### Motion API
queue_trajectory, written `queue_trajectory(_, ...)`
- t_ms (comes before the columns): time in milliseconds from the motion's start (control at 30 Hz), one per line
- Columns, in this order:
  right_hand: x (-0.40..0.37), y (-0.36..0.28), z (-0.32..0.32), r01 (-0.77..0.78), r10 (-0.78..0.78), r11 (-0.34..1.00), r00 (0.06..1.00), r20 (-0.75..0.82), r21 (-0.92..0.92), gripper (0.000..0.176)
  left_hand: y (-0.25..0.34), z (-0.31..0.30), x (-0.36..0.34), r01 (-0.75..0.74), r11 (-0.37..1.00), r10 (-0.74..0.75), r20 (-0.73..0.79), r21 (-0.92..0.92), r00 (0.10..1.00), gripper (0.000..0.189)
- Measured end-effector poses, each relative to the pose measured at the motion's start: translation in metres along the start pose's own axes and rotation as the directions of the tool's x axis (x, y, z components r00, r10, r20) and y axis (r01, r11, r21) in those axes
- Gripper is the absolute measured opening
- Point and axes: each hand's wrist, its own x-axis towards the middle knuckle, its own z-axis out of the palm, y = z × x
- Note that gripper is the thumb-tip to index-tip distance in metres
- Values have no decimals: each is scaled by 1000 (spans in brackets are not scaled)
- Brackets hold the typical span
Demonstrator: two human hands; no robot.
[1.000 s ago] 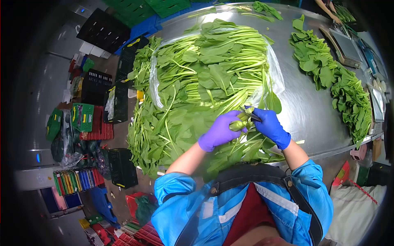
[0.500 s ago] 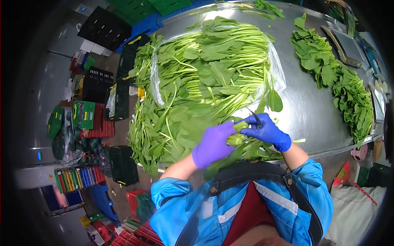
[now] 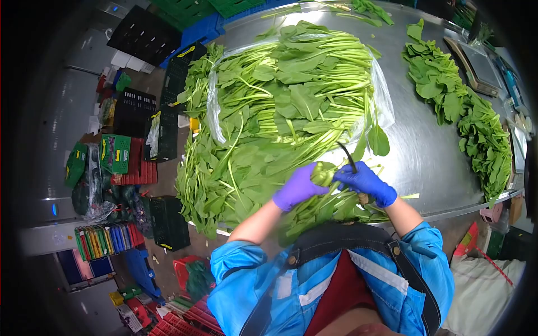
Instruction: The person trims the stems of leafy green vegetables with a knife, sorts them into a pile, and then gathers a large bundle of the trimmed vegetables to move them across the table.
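Note:
My left hand [image 3: 298,187], in a purple glove, is closed round a bunch of leafy greens [image 3: 322,173], its pale cut stem ends facing my other hand. In a blue glove, my right hand [image 3: 368,183] grips a small knife [image 3: 348,157] whose dark, curved blade sticks up past the fingers. The two hands are close together over the near edge of the steel table [image 3: 431,168]. Beyond and left of them spreads a large pile of leafy greens [image 3: 246,162], partly lying on a clear plastic sheet [image 3: 383,92]. Loose leaves lie under my hands.
A row of bunched greens [image 3: 448,92] runs along the table's right side, beside a weighing scale [image 3: 476,64]. Dark crates [image 3: 168,224] stand on the floor to the left, with green crates [image 3: 116,154] further out. A white sack [image 3: 482,291] is at lower right.
My hands have drawn slightly apart, the left one moving a little left. The knife blade now points more upright, and the stem ends in my left hand have turned upward.

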Motion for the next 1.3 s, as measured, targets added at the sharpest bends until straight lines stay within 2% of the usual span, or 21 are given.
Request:
queue_trajectory(67, 22, 15, -30, -8, 7, 999, 1000, -24, -41, 25, 11, -18, -5, 6, 996, 6, -126, 91, 992, 59)
queue_trajectory(100, 42, 27, -45, -56, 0, 955, 982, -189, -290, 30, 16, -27, -8, 24, 984, 22, -250, 177, 968, 59)
queue_trajectory(133, 56, 23, -47, 110, -362, 771, 886, -289, -627, 32, 19, -34, -9, 24, 984, 21, -250, 176, 968, 59)
queue_trajectory(167, 65, 18, -55, 63, -422, 675, 850, -316, -735, 32, 22, -41, -8, -28, 987, 66, -241, 158, 968, 58)
queue_trajectory(200, 86, 24, -62, 164, -580, 615, 757, -301, -771, 29, 24, -45, -7, -80, 987, 112, -235, 140, 966, 57)
queue_trajectory(233, 103, 21, -65, 170, -582, 614, 758, -297, -771, 29, 25, -48, -6, -77, 987, 110, -240, 142, 965, 57)
queue_trajectory(300, 130, 13, -65, 215, -715, 415, 678, -171, -884, 24, 28, -53, -5, -125, 971, 162, -175, 204, 971, 52)
queue_trajectory(433, 136, 7, -70, 219, -624, 368, 779, -66, -904, 21, 16, -59, -1, 2, 893, 122, -244, 450, 962, 49)
queue_trajectory(500, 118, 1, -68, 207, -457, 467, 889, -34, -860, 18, 19, -61, 3, -8, 877, 150, -257, 481, 955, 46)
queue_trajectory(533, 106, -3, -63, 290, -464, 584, 885, -19, -758, 21, 14, -57, 10, -8, 879, 148, -257, 477, 955, 46)
queue_trajectory(600, 95, -7, -54, 300, -535, 528, 844, -37, -794, 22, -6, -42, 38, -282, 769, 495, -255, 574, 830, 42)
queue_trajectory(700, 111, 9, -60, 252, -583, 423, 811, -48, -870, 35, -19, -25, 83, -281, 757, 460, -175, 590, 870, 41)
queue_trajectory(833, 125, 26, -64, 163, -546, 478, 825, -147, -863, 39, -36, -8, 132, -263, 703, 426, -96, 661, 900, 43)
queue_trajectory(900, 118, 28, -65, 121, -466, 537, 868, -173, -835, 39, -42, 0, 136, -272, 681, 328, 48, 680, 943, 41)
queue_trajectory(967, 107, 30, -69, 97, -389, 554, 909, -153, -827, 40, -48, 7, 139, -328, 651, 409, 47, 684, 911, 39)
queue_trajectory(1033, 95, 34, -67, 287, -556, 731, 777, -296, -619, 41, -38, 8, 133, -269, 669, 181, 199, 693, 963, 37)
queue_trajectory(1100, 78, 35, -73, 235, -463, 822, 806, -369, -519, 38, -42, 2, 120, -293, 636, 211, 205, 714, 956, 39)
queue_trajectory(1167, 65, 38, -71, 170, -246, 955, 912, -327, -244, 35, -36, -11, 91, -468, 618, 552, 75, 631, 830, 42)
queue_trajectory(1200, 49, 25, -60, 163, -227, 956, 938, -262, -246, 32, -34, -15, 82, -459, 643, 535, 69, 613, 842, 45)
queue_trajectory(1233, 35, 12, -47, 210, -256, 950, 948, -191, -232, 32, -27, -18, 70, -458, 644, 532, 72, 613, 844, 45)
queue_trajectory(1300, 38, 16, -30, 513, -586, 753, 808, -65, -412, 34, -10, -24, 45, -546, 698, 592, 54, 464, 804, 42)
